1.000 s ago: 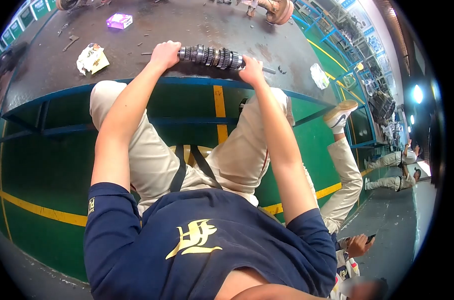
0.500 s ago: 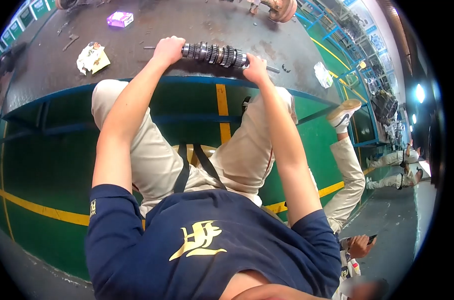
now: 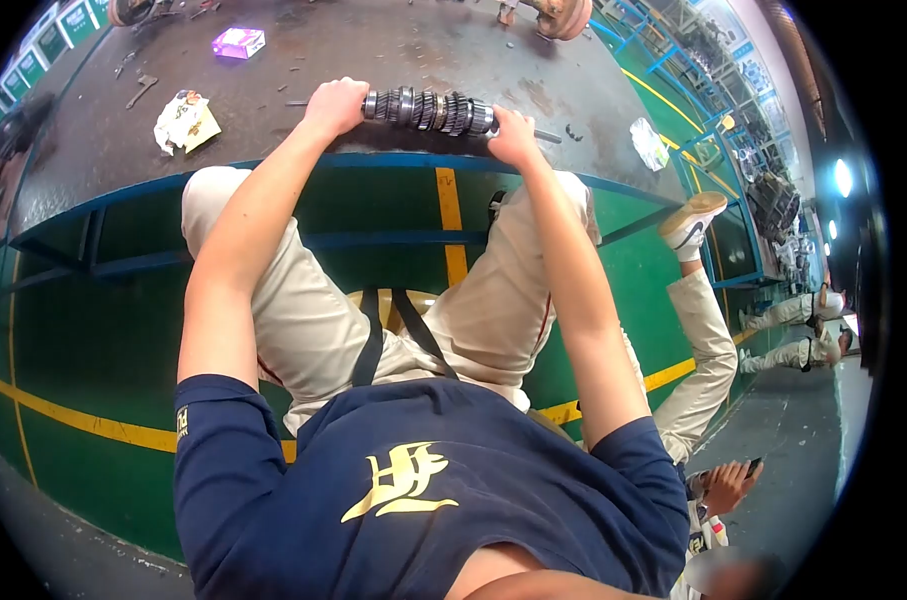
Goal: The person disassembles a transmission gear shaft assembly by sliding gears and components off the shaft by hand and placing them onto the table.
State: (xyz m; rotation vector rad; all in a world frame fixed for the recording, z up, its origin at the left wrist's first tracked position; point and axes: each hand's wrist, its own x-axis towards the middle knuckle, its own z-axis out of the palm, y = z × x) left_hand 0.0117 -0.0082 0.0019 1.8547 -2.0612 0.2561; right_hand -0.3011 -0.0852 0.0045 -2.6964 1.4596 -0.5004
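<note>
A dark metal gear shaft [image 3: 429, 111], with several toothed gears along it, lies crosswise near the front edge of the worktable. My left hand [image 3: 337, 105] is closed around its left end, where a thin rod sticks out past the fist. Around the right end my right hand [image 3: 513, 136] is wrapped, and a thin rod shows beyond it as well. The gears fill the span between my hands. Whether the shaft touches the tabletop or is slightly raised, I cannot tell.
On the dark worktable [image 3: 303, 50] lie a purple box [image 3: 238, 43], crumpled paper [image 3: 184, 122], a hammer-like tool [image 3: 142, 91], a white plastic wrapper [image 3: 648, 144] and a small dark curved piece [image 3: 573, 132]. To my right sits a person [image 3: 708, 335] holding a dark object.
Both hands keep their hold on the gear shaft, which looks turned slightly. The whole view has shifted a little.
</note>
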